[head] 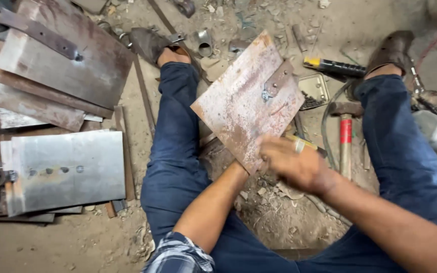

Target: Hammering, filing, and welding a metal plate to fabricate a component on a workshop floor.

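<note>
I sit on the dirt floor with my legs in blue jeans spread apart. Between them, tilted up, is a rusty square steel plate (238, 106) with a small metal strap (277, 80) welded near its upper right edge. My left hand (241, 169) reaches under the plate's lower edge and holds it; the plate hides the fingers. My right hand (292, 164), blurred and wearing a ring, is closed at the plate's lower corner around a slim yellow-handled tool (309, 145) that sticks out to the right.
A hammer (346, 135) with a red band lies by my right leg, beside a small tin (315, 91) of bits and a yellow and black tool (334, 65). Steel plates (67, 172) and rusty sheets (61, 55) are stacked at the left. A short pipe piece (205, 43) lies ahead.
</note>
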